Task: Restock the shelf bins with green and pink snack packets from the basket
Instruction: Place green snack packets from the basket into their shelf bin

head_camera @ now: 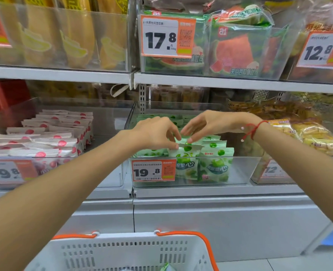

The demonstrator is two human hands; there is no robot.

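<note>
Both my hands reach into a clear shelf bin [239,169] holding green snack packets [215,167]. My left hand [155,132] pinches the top edge of an upright green packet [183,157] at the bin's front. My right hand [206,124], with a red string on its wrist, touches the same packet's top with its fingertips. To the left, another clear bin [111,173] holds rows of pink and white packets [50,133]. At the bottom stands the white basket [122,253] with orange handles; a corner of a green packet [168,267] shows inside it.
Price tags reading 19.8 hang on both bins [154,171]. The upper shelf [220,81] carries bins of watermelon toast and yellow packs. A bin of yellow wrapped snacks [308,133] sits to the right. Grey shelf base lies below.
</note>
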